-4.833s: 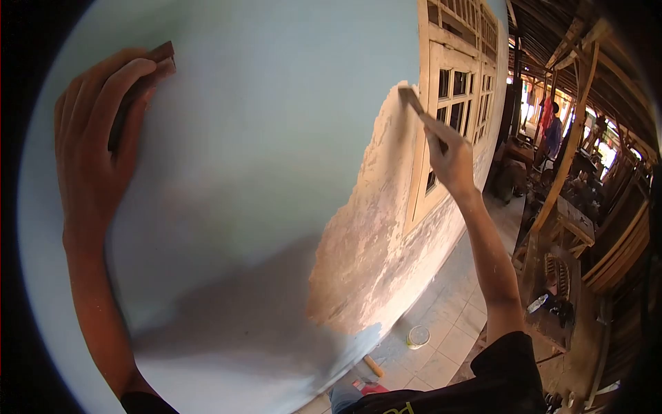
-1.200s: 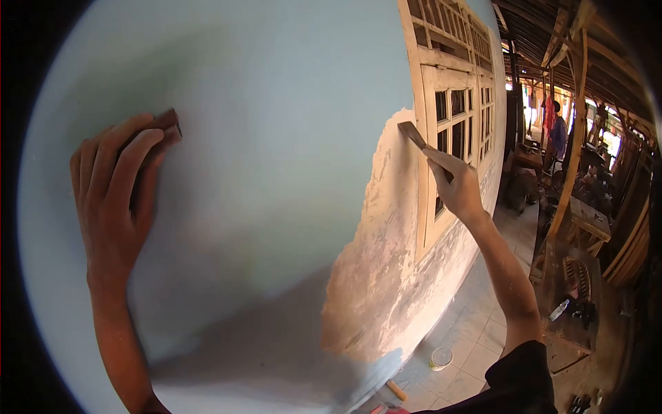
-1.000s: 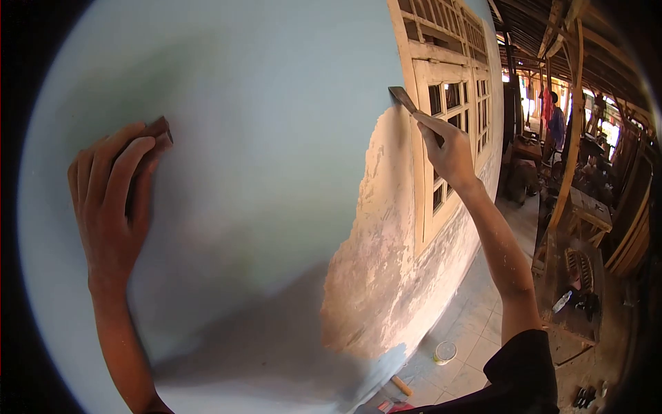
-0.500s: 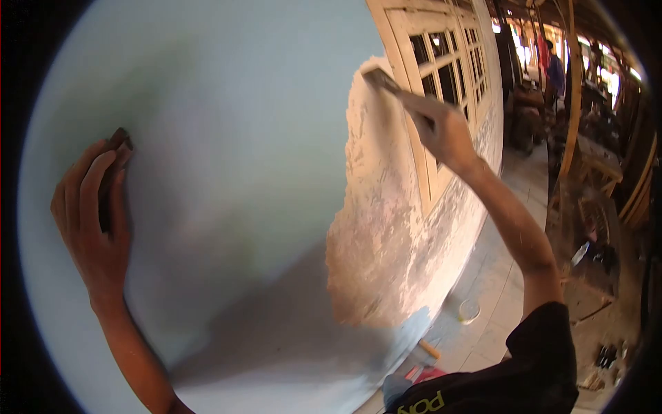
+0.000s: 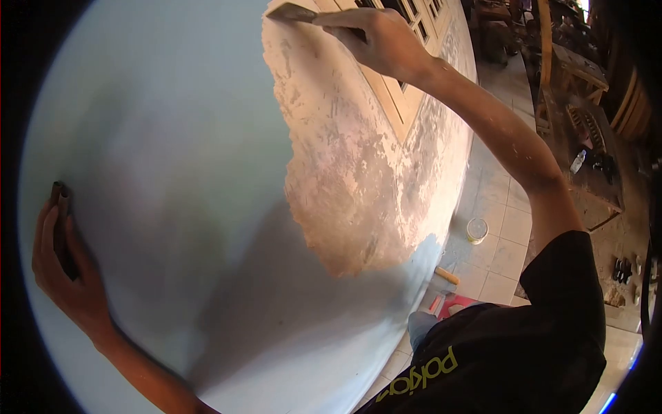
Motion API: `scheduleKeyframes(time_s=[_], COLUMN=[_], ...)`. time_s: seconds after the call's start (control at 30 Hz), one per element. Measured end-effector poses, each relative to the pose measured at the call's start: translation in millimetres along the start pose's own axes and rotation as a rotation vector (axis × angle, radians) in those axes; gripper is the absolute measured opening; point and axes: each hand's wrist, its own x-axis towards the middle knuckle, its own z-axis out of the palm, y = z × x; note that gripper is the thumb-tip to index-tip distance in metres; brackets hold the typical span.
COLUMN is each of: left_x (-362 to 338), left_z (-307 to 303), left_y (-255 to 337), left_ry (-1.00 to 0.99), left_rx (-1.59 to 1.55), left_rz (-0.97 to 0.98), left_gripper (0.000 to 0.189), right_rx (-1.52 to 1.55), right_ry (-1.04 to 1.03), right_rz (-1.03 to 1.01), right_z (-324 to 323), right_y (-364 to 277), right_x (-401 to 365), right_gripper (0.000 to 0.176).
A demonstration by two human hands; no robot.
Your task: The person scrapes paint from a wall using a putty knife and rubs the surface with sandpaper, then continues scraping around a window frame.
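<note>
Head view: we see two arms reaching out to a pale blue wall (image 5: 172, 138). The right arm (image 5: 510, 138) comes out of a black sleeve (image 5: 562, 272) low on the right, bends at the elbow, and stretches up and to the left. The right hand (image 5: 389, 45) is closed around a scraper (image 5: 295, 13), with the fingers curled in. We find the scraper near the top of the view, its flat end pointing left, over the upper part of a rough, bare patch (image 5: 352, 165). We cannot tell how hard it sits on the wall.

The left arm (image 5: 148, 376) comes up from the bottom and slants left, and the wrist bends so the left hand (image 5: 69, 291) points up. It pinches a dark block (image 5: 63, 245) between thumb and fingers. The block is far over on the left, well apart from the scraper.

Behind the right hand we see a cream window frame (image 5: 389, 96). Lower down, a round tub (image 5: 476, 231) stands on the tiled floor (image 5: 507, 221), and a bottle (image 5: 578, 161) is on a worktop (image 5: 597, 185).
</note>
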Motion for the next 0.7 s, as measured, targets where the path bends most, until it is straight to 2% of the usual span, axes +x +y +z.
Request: scheduleKeyframes(time_s=[0.03, 0.07, 0.13, 0.2, 0.27, 0.33, 0.37, 0.4, 0.47, 0.5, 0.53, 0.6, 0.63, 0.67, 0.7], left_x=[-1.6, -3.6, -8.9, -9.2, -11.1, -9.9, -8.8, -9.2, -11.5, -10.8, -10.9, -11.2, -10.8, -11.4, -13.0], left_z=[0.3, 2.7, 3.5, 4.6, 5.9, 4.9, 3.0, 2.4, 3.1, 3.2, 2.8, 0.7, 0.3, 0.1, -0.7], left_y=[-3.1, -8.3, -12.9, -14.9, -15.9, -13.5, -5.6, -0.5, -0.2, -1.2, -0.3, 4.3, 6.1, 9.0, 10.8], left_ry=[-0.007, -0.001, -0.004, -0.003, 0.003, 0.018, 0.014, 0.011, 0.023, 0.035, 0.043, 0.027, 0.037, 0.021, 0.005], left_rx=[0.008, 0.001, -0.005, -0.035, -0.042, -0.039, -0.003, 0.033, 0.037, 0.035, 0.044, 0.086, 0.101, 0.109, 0.116], left_rz=[-0.004, -0.002, -0.007, 0.002, -0.002, -0.001, -0.054, -0.11, -0.101, -0.086, -0.088, -0.105, -0.11, -0.131, -0.159], left_gripper=[0.031, 0.031, 0.031, 0.031, 0.032, 0.032, 0.032, 0.033, 0.032, 0.032, 0.032, 0.032, 0.032, 0.031, 0.03], right_rx=[-0.187, -0.173, -0.079, -0.057, -0.292, -0.217, -0.222, -0.221, -0.25, -0.218, -0.22, -0.205, -0.21, -0.184, -0.16], right_ry=[0.011, 0.012, -0.128, -0.098, -0.148, -0.083, -0.012, -0.005, -0.07, 0.033, 0.042, -0.06, -0.035, -0.138, -0.084], right_rz=[-0.078, -0.091, 0.063, 0.021, 0.085, 0.023, -0.104, -0.122, 0.074, -0.058, -0.066, 0.093, 0.027, 0.151, 0.068], right_z=[5.8, 4.9, -5.8, -2.0, 5.4, 6.0, 8.4, 9.5, 11.6, 17.2, 16.6, 14.4, 10.7, 4.5, 6.4], right_y=[-2.6, -0.5, -10.3, -1.4, 10.3, -5.2, -5.2, -6.4, -10.7, -5.0, -3.7, -5.4, -7.9, -14.4, -11.5], right_x=[-7.6, -4.4, 12.1, 11.5, -1.2, -13.3, -14.8, -6.2, 6.1, 16.7, 19.1, 20.0, 11.6, 0.1, -13.6], right_gripper=[0.024, 0.024, 0.022, 0.023, 0.024, 0.022, 0.022, 0.022, 0.023, 0.024, 0.024, 0.024, 0.024, 0.025, 0.023])
